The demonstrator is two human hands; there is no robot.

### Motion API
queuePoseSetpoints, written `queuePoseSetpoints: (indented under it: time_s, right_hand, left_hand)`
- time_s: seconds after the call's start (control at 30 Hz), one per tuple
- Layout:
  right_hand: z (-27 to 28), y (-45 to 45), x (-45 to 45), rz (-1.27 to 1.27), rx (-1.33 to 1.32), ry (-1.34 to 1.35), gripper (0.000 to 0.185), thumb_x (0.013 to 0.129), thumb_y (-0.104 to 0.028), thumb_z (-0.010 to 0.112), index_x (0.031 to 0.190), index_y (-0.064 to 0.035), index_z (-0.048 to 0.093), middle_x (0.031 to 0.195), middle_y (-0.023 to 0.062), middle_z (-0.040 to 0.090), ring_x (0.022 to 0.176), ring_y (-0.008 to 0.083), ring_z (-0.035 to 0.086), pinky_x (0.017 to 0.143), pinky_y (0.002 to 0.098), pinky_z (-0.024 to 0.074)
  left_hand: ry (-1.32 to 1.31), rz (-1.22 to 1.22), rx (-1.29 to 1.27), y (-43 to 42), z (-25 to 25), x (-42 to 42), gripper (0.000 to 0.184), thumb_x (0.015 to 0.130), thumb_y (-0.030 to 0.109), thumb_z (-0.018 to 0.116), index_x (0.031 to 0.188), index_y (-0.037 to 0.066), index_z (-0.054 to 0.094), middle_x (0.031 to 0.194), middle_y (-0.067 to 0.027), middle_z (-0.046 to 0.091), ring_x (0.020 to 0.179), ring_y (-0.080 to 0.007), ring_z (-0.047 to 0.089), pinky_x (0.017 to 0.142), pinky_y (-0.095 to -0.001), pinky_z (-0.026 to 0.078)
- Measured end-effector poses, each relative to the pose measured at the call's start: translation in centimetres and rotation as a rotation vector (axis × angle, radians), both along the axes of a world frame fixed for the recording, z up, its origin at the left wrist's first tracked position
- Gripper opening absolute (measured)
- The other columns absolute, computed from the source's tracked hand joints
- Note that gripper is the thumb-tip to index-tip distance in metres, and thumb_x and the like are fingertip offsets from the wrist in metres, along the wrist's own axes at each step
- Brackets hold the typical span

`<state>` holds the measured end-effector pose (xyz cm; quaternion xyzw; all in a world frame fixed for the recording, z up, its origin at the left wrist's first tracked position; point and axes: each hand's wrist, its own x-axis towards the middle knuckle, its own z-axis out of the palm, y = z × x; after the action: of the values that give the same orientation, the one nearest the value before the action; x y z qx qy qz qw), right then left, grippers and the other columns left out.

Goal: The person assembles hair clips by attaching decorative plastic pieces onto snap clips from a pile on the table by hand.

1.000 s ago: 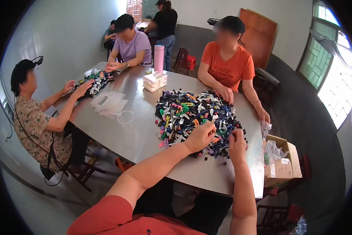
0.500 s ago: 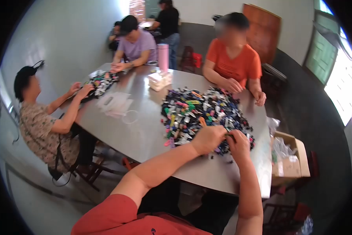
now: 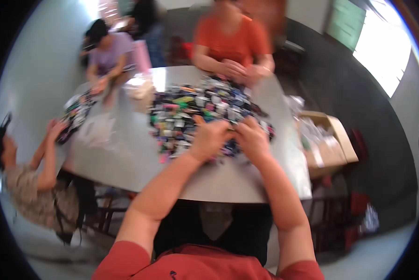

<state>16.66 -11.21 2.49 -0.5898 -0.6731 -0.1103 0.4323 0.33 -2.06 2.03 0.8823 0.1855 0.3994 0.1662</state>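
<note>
A wide heap of small mixed pieces [image 3: 186, 112], black, white, green, orange and other colours, lies on the metal table; blur hides their kind. Over the near side of this heap, my left hand [image 3: 210, 139] is closed in a pinch, an orange piece [image 3: 199, 120] showing just beyond it. My right hand [image 3: 252, 140] is closed too, its fingertips almost meeting the left ones. Whatever sits between the fingers is too small and smeared to name.
Across the metal table [image 3: 125, 170] a person in orange [image 3: 232, 42] works at the heap's far edge. Two people sit at left by a second heap [image 3: 78, 112]. Clear plastic bags [image 3: 95, 130] lie between. An open cardboard box [image 3: 330, 144] stands right of the table.
The view has swung to the right and blurred, so the table and people appear further left. Both my hands stay close together over the heap, still closed.
</note>
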Motion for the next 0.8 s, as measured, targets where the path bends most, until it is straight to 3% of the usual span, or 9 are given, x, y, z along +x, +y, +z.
queuePoseSetpoints:
  time_s: [0.03, 0.13, 0.33, 0.4, 0.47, 0.5, 0.63, 0.73, 0.8]
  right_hand:
    - [-0.5, 0.5, 0.5, 0.069, 0.071, -0.005, 0.014, 0.083, -0.014, 0.076, 0.095, -0.0094, 0.069, 0.092, 0.0098, 0.062, 0.085, 0.0327, 0.066, 0.073, 0.0428, 0.054]
    - [-0.2, -0.5, 0.5, 0.068, -0.036, -0.015, 0.014, 0.087, -0.016, 0.074, 0.1, -0.0107, 0.069, 0.09, 0.0088, 0.061, 0.081, 0.0323, 0.067, 0.07, 0.0436, 0.0544]
    - [0.9, -1.1, 3.4, -0.189, 0.064, 0.078, 0.008, 0.086, -0.014, 0.073, 0.093, -0.0095, 0.072, 0.091, 0.0102, 0.064, 0.082, 0.0328, 0.067, 0.072, 0.0414, 0.0553]
    - [1.8, -2.0, 5.4, -0.277, 0.111, 0.111, 0.008, 0.085, -0.014, 0.073, 0.092, -0.0099, 0.074, 0.091, 0.0103, 0.066, 0.084, 0.0323, 0.068, 0.075, 0.0409, 0.0556]
    - [2.6, -3.2, 8.1, -0.533, 0.146, 0.145, 0.008, 0.085, -0.015, 0.073, 0.091, -0.0102, 0.075, 0.092, 0.0101, 0.068, 0.085, 0.0325, 0.069, 0.077, 0.0417, 0.0553]
    - [2.9, -3.9, 9.6, -0.619, 0.151, 0.154, 0.009, 0.086, -0.016, 0.073, 0.092, -0.0104, 0.076, 0.093, 0.0097, 0.068, 0.086, 0.0325, 0.069, 0.078, 0.0419, 0.0554]
    - [3.9, -6.8, 16.3, -0.794, 0.132, 0.116, 0.014, 0.088, -0.021, 0.07, 0.094, -0.0109, 0.078, 0.098, 0.0096, 0.071, 0.087, 0.0329, 0.07, 0.079, 0.0428, 0.0557]
    - [3.2, -7.5, 20.9, -0.946, -0.057, 0.029, 0.017, 0.088, -0.026, 0.069, 0.094, -0.0126, 0.078, 0.1, 0.0101, 0.071, 0.089, 0.0313, 0.071, 0.081, 0.0434, 0.0576]
    - [2.7, -7.6, 22.5, -0.972, -0.369, -0.023, 0.018, 0.089, -0.024, 0.069, 0.098, -0.0121, 0.079, 0.103, 0.0114, 0.073, 0.091, 0.0339, 0.071, 0.082, 0.0461, 0.0554]
  left_hand:
    - [-0.039, -0.031, -0.127, 0.1, 0.0, 0.1, 0.019, 0.089, 0.022, 0.072, 0.095, 0.004, 0.066, 0.086, -0.017, 0.068, 0.082, -0.0385, 0.068, 0.071, -0.0455, 0.052]
    - [-0.066, -0.08, -0.14, -0.7, 0.8, -0.1, 0.01, 0.092, 0.009, 0.067, 0.102, 0.004, 0.067, 0.088, -0.0153, 0.069, 0.078, -0.0346, 0.069, 0.067, -0.0392, 0.052]
    - [-0.01, 0.046, -0.169, -2.1, 1.4, 0.0, 0.032, 0.087, 0.016, 0.077, 0.114, 0.004, 0.066, 0.092, -0.0113, 0.068, 0.07, -0.0249, 0.067, 0.063, -0.034, 0.053]
    - [0.092, 0.019, -0.139, -2.7, 1.4, 0.2, 0.044, 0.08, 0.023, 0.083, 0.116, 0.003, 0.065, 0.1, -0.0122, 0.066, 0.081, -0.0278, 0.067, 0.074, -0.0377, 0.055]
    - [0.173, -0.157, 0.276, -3.1, 1.1, 0.6, 0.047, 0.081, 0.03, 0.083, 0.117, 0.005, 0.067, 0.108, -0.012, 0.064, 0.102, -0.0272, 0.064, 0.089, -0.0412, 0.051]
    - [0.298, -0.189, 0.172, -3.7, 1.3, 0.7, 0.047, 0.079, 0.032, 0.083, 0.116, 0.007, 0.069, 0.117, -0.0133, 0.061, 0.115, -0.034, 0.057, 0.1, -0.0463, 0.044]
    - [0.374, -0.143, 0.219, -3.6, 0.0, 0.9, 0.032, 0.081, 0.026, 0.081, 0.105, 0.007, 0.072, 0.118, -0.0117, 0.059, 0.114, -0.0326, 0.057, 0.098, -0.0434, 0.044]
    - [0.349, -0.153, 0.222, -3.4, -0.1, 0.9, 0.026, 0.081, 0.024, 0.08, 0.098, 0.007, 0.072, 0.115, -0.0111, 0.06, 0.113, -0.0322, 0.058, 0.097, -0.0435, 0.045]
    - [0.353, -0.157, 0.205, -3.4, -0.1, 1.0, 0.022, 0.082, 0.022, 0.079, 0.094, 0.006, 0.071, 0.114, -0.0109, 0.06, 0.112, -0.0321, 0.058, 0.096, -0.0437, 0.045]
